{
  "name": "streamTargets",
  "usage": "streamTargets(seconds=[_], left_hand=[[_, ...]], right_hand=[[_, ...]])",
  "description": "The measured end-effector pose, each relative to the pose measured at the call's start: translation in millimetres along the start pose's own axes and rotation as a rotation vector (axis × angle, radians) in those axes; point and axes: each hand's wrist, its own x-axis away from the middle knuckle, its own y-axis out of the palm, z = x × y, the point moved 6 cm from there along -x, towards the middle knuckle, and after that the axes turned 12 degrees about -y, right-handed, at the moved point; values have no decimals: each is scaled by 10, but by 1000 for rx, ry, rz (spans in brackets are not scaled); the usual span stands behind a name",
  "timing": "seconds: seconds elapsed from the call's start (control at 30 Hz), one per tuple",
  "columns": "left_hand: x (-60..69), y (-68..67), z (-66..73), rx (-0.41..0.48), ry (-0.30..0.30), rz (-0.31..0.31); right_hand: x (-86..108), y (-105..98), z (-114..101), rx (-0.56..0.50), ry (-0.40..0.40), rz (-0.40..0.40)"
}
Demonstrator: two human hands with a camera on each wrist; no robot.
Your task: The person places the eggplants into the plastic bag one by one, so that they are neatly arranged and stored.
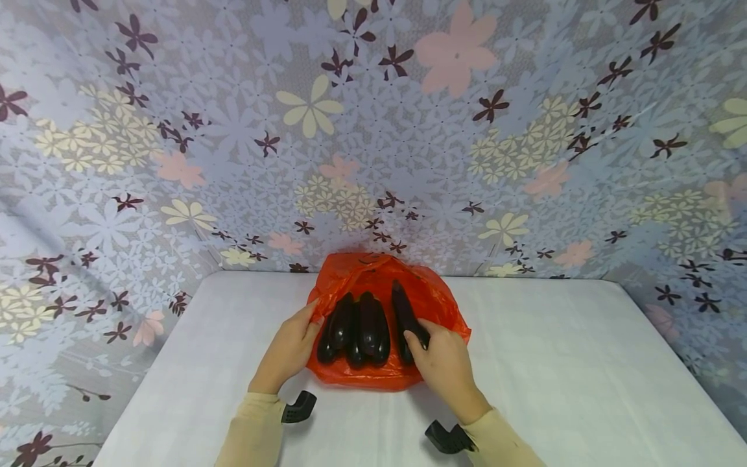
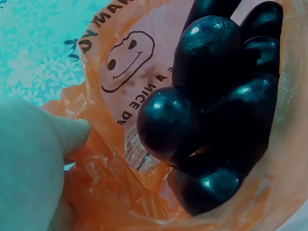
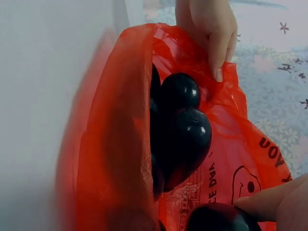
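Note:
A red plastic bag lies on the table with its mouth spread, and several dark eggplants are inside it. My left hand pinches the bag's left edge between thumb and fingers, as the left wrist view also shows. On the other side, my right hand grips one eggplant at its near end, set apart from the cluster and slanting inside the bag. In the right wrist view that eggplant shows only partly at the bottom, under the right thumb.
The bag rests on a white-covered table, near its back edge. Behind the table hangs a flower-patterned cloth, which also runs along both sides. A black curved piece sits at each wrist, such as the left one.

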Motion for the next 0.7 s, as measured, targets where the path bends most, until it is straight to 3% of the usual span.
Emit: streamTargets(seconds=[0.7], left_hand=[[8,-14,-7,-7,-4,13]], right_hand=[[-168,173,36,29,6,-29]])
